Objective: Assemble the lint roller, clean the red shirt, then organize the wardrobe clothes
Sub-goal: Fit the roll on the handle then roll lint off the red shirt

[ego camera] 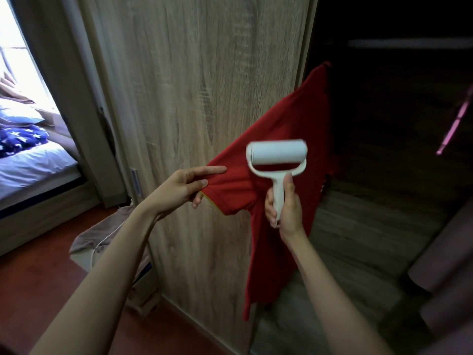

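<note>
Head view, centre frame: left hand (180, 187) pinches the red shirt (268, 155) sleeve outstretched, while right hand (284, 204) grips the white lint roller (277, 160) handle upright.

Both forearms stretched forward, left hand (178, 188) pinching red shirt sleeve (230, 190), index finger straight, right hand (285, 208) gripping lint roller handle (278, 191)

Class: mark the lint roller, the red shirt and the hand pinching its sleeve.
lint roller (277, 152), head view, white roll.
red shirt (294, 124), head view, upper cloth.
left hand (176, 186), head view, middle of hand.
</note>
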Available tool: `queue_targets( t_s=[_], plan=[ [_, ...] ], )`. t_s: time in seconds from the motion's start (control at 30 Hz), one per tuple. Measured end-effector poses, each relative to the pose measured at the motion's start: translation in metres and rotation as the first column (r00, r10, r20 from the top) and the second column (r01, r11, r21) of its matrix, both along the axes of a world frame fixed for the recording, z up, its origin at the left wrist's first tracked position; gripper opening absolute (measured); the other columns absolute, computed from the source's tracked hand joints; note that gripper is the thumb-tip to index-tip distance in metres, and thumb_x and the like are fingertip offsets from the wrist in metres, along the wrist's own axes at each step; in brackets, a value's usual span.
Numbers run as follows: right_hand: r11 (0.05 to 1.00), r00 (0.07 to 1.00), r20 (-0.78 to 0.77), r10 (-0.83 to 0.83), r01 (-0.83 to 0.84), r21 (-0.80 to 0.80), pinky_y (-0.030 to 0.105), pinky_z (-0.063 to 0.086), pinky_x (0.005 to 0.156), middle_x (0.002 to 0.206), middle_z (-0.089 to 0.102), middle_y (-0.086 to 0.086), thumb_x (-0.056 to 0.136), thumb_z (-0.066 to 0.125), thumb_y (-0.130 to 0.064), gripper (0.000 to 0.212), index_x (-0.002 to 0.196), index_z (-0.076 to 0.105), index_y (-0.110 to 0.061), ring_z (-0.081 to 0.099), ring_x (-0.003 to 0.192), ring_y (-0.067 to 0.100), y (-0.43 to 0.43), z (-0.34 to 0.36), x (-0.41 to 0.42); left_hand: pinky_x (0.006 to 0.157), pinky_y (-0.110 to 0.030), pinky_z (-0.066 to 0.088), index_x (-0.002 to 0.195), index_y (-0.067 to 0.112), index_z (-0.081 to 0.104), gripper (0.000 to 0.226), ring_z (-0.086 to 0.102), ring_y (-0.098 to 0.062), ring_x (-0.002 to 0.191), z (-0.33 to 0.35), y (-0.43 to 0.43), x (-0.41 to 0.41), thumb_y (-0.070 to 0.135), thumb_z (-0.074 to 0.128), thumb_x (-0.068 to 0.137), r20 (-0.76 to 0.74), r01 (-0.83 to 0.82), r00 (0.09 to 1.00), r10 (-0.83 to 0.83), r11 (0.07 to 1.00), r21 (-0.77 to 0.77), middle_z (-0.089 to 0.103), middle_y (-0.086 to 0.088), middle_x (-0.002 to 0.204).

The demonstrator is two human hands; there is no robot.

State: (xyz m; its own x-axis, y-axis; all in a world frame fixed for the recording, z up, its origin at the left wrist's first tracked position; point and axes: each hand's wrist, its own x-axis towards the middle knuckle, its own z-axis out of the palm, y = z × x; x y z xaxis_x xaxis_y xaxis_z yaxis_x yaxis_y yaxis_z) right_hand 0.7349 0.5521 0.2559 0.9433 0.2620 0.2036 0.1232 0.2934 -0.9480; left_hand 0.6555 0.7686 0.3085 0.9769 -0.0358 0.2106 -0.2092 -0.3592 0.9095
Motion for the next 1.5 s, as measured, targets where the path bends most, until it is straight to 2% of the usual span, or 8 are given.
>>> queue_targets(
  t_s=[0.1,0.27,0.47,0.67,0.87,1.07,1.17,1.5],
  plan=[
    [1.0,0.998,0.057,0.015,-0.014,-0.004,0.013,0.019,0.033,0.037,0.03,0.0,0.083,0.033,-0.07,0.063,0.053,0.045,-0.016,0.026,0.028,0.013,0.001,0.017,0.011,0.054,-0.014,0.043,0.132,0.022,0.055,0.043,0.045,-0.004,0.045,0.002,0.0,-0.001,-0.001,0.037,0.1,-0.003,-0.024,1.0,0.024,1.0,-0.012,0.046,0.006,0.049],
    [0.999,1.0,-0.026,0.006,-0.007,-0.052,0.015,0.017,0.034,0.037,0.03,0.002,0.06,0.047,-0.09,0.073,0.051,0.048,-0.017,0.026,0.028,0.013,-0.006,-0.044,-0.008,0.054,-0.016,0.044,0.132,0.025,0.055,0.046,0.047,-0.005,0.048,0.001,0.003,0.001,-0.002,0.038,0.099,-0.016,-0.034,0.999,0.034,0.999,-0.029,0.047,-0.001,0.057],
    [0.997,0.995,0.055,0.08,-0.08,-0.006,0.016,0.023,0.032,0.038,0.035,0.0,0.085,0.038,-0.069,0.065,0.054,0.047,-0.013,0.032,0.029,0.012,-0.002,0.018,0.011,0.052,-0.015,0.041,0.134,0.023,0.053,0.047,0.043,-0.006,0.046,0.002,0.003,0.0,-0.004,0.038,0.099,-0.034,-0.013,0.999,0.01,0.997,-0.075,0.045,0.006,0.05],
    [0.983,0.98,-0.096,0.172,-0.177,-0.054,0.013,0.017,0.033,0.035,0.032,0.002,0.056,0.053,-0.09,0.075,0.053,0.044,-0.015,0.026,0.024,0.012,-0.009,-0.057,-0.012,0.05,-0.015,0.04,0.133,0.024,0.054,0.048,0.042,-0.006,0.046,0.0,0.004,0.0,-0.004,0.038,0.098,-0.028,0.005,1.0,-0.008,0.995,-0.102,0.043,0.003,0.051],
    [0.986,0.985,0.012,0.17,-0.17,-0.002,0.013,0.017,0.032,0.035,0.03,0.001,0.079,0.038,-0.072,0.065,0.058,0.044,-0.011,0.025,0.025,0.01,0.001,0.012,0.013,0.049,-0.016,0.04,0.136,0.023,0.053,0.05,0.042,-0.005,0.048,-0.001,0.005,0.002,-0.006,0.039,0.097,-0.047,0.017,0.999,-0.022,0.994,-0.111,0.041,0.002,0.055],
    [0.987,0.986,-0.062,0.156,-0.158,-0.028,0.012,0.018,0.032,0.035,0.032,0.001,0.059,0.051,-0.089,0.075,0.054,0.046,-0.014,0.025,0.024,0.011,-0.004,-0.053,-0.003,0.05,-0.016,0.042,0.138,0.024,0.049,0.053,0.043,-0.004,0.048,-0.001,0.006,-0.001,-0.008,0.038,0.097,-0.031,0.027,0.999,-0.029,0.998,-0.052,0.047,0.008,0.054],
    [0.985,0.986,-0.028,0.166,-0.167,-0.047,0.012,0.018,0.032,0.034,0.031,0.0,0.071,0.044,-0.081,0.07,0.057,0.045,-0.012,0.025,0.024,0.01,-0.003,-0.018,0.009,0.052,-0.017,0.043,0.138,0.025,0.05,0.052,0.045,-0.005,0.048,-0.001,0.003,-0.001,-0.006,0.042,0.097,0.003,0.02,1.0,-0.02,0.999,-0.049,0.047,0.008,0.054],
    [0.836,0.821,-0.156,0.549,-0.535,0.122,0.018,0.023,0.035,0.048,0.038,-0.002,0.07,0.062,-0.073,0.059,0.071,0.052,-0.015,0.034,0.035,0.007,-0.016,-0.051,0.017,0.047,-0.016,0.04,0.138,0.024,0.05,0.056,0.038,-0.004,0.045,-0.001,0.001,-0.002,-0.011,0.042,0.094,0.051,0.028,0.998,-0.026,0.999,-0.041,0.04,0.01,0.049]
  ],
)
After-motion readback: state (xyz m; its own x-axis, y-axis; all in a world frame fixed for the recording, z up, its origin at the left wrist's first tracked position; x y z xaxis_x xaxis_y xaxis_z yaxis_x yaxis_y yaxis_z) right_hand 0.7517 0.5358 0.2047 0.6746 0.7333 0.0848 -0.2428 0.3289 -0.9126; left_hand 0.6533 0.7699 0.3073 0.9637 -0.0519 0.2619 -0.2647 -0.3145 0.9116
